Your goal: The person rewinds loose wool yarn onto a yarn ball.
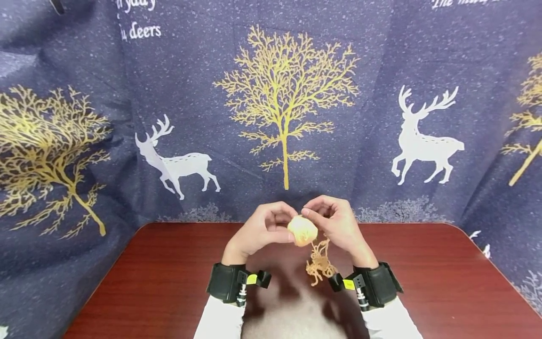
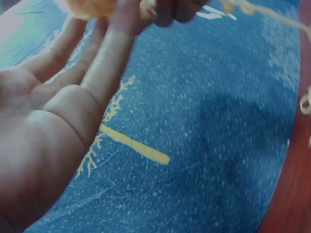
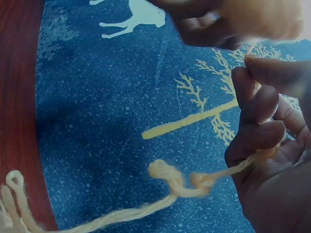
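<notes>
A small pale-yellow ball of yarn [image 1: 302,231] is held up above the table in my left hand [image 1: 263,230], between the thumb below and the fingers above. At the ball's upper right, my right hand [image 1: 337,225] pinches a thin strand between thumb and forefinger. Its other fingers curl over more yarn [image 3: 131,212], which trails out of the palm with a knotted-looking loop in the right wrist view. A loose tangle of the same yarn [image 1: 320,264] shows below the right hand. In the left wrist view only the underside of the ball [image 2: 92,7] shows.
The reddish-brown wooden table [image 1: 169,273] has a pale, bright patch [image 1: 292,310] in front, between the forearms. Behind it hangs a dark blue cloth [image 1: 305,155] printed with trees and deer. Both wrists wear black straps [image 1: 227,282] with small cameras.
</notes>
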A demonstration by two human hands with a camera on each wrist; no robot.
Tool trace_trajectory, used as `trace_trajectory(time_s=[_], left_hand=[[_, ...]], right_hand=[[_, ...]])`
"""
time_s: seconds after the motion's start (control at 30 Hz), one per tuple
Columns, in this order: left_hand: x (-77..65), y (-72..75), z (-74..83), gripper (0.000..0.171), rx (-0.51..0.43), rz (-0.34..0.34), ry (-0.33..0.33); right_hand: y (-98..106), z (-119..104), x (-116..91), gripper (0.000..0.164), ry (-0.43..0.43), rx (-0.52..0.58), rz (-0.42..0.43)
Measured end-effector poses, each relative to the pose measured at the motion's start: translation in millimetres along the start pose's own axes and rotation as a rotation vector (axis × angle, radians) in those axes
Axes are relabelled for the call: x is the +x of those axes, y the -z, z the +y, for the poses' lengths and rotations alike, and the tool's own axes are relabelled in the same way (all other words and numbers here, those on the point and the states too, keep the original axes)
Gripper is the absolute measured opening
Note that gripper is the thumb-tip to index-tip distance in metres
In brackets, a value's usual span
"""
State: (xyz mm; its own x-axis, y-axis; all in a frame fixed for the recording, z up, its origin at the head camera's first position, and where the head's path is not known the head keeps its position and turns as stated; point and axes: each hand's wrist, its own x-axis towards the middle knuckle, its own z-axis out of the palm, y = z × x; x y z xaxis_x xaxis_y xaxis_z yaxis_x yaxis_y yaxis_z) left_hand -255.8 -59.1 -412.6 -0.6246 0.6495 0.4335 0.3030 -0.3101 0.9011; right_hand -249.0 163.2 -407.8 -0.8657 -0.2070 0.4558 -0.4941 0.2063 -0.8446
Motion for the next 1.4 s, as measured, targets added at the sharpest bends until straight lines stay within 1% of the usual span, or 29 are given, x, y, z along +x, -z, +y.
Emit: trace_trajectory(time_s=[0.07,0.13,0.17,0.3,0.37,0.4,0.47,0.53,0.6,0.63,0.67,0.73,0.77,0.83,0.93,0.97,1.03,1.1,1.13,1.17,1.23,1.3,1.33,1.4], left_hand=[[-0.9,0.4,0.7,0.032,-0.066,0.043,-0.059],[-1.5,0.4,1.7,0.029,-0.122,0.108,-0.110],[-1.7,0.3,2.0,0.029,-0.155,0.152,-0.126],[-0.7,-1.6,4.0,0.030,-0.281,0.363,-0.145],[0.8,-3.5,4.8,0.026,-0.314,0.475,-0.137],[1.8,-4.3,5.0,0.025,-0.316,0.527,-0.131],[4.1,-5.9,4.5,0.023,-0.289,0.626,-0.109],[5.6,-7.1,3.4,0.023,-0.198,0.708,-0.069],[6.4,-6.5,-0.1,0.025,-0.024,0.763,-0.005],[6.3,-6.2,-1.5,0.027,0.077,0.773,0.031],[6.1,-6.0,-2.6,0.028,0.182,0.772,0.067],[5.1,-4.7,-5.6,0.029,0.382,0.736,0.133],[4.4,-4.2,-6.6,0.029,0.471,0.707,0.167],[3.5,-4.1,-6.3,0.028,0.595,0.622,0.216],[2.4,-3.5,-5.8,0.026,0.708,0.468,0.280],[2.1,-3.2,-5.7,0.026,0.725,0.410,0.294],[1.6,-2.2,-5.5,0.027,0.737,0.287,0.302],[1.0,-1.0,-5.3,0.028,0.694,0.175,0.294],[0.4,-0.1,-5.1,0.028,0.650,0.123,0.276],[-0.1,0.5,-4.5,0.029,0.591,0.080,0.258],[-0.8,1.4,-2.5,0.030,0.436,0.024,0.221],[-1.3,1.6,0.2,0.031,0.266,0.009,0.185],[-1.6,1.6,1.2,0.032,0.196,0.016,0.167],[-1.3,1.4,1.6,0.032,0.084,0.041,0.123]], right_hand=[[-2,1,0,0.007,-0.005,0.006,-0.008],[-4,1,0,0.006,-0.010,-0.002,-0.012],[-4,0,0,0.006,-0.015,-0.007,-0.013],[-8,-3,-1,0.004,-0.024,-0.057,-0.032],[-10,-4,-2,0.004,-0.027,-0.078,-0.055],[-11,-5,-2,0.004,-0.029,-0.086,-0.070],[-12,-5,-3,0.004,-0.030,-0.096,-0.099],[-12,-7,-4,0.005,-0.030,-0.094,-0.123],[-13,-8,-5,0.005,-0.027,-0.094,-0.136],[-12,-8,-5,0.005,-0.024,-0.096,-0.136],[-12,-9,-6,0.005,-0.020,-0.096,-0.132],[-11,-9,-6,0.005,-0.014,-0.101,-0.121],[-10,-9,-6,0.005,-0.011,-0.107,-0.113],[-8,-8,-5,0.006,-0.006,-0.114,-0.094],[-4,-7,-4,0.005,-0.003,-0.128,-0.064],[-3,-8,-4,0.006,0.000,-0.130,-0.055],[-1,-7,-3,0.005,0.006,-0.131,-0.041],[2,-7,-2,0.005,0.010,-0.126,-0.036],[3,-7,-2,0.005,0.011,-0.123,-0.037],[4,-7,-1,0.005,0.012,-0.118,-0.040],[5,-7,-1,0.005,0.006,-0.097,-0.048],[6,-6,-1,0.005,-0.008,-0.062,-0.052],[6,-6,-1,0.005,-0.013,-0.049,-0.052],[6,-4,-1,0.005,-0.020,-0.020,-0.054]])
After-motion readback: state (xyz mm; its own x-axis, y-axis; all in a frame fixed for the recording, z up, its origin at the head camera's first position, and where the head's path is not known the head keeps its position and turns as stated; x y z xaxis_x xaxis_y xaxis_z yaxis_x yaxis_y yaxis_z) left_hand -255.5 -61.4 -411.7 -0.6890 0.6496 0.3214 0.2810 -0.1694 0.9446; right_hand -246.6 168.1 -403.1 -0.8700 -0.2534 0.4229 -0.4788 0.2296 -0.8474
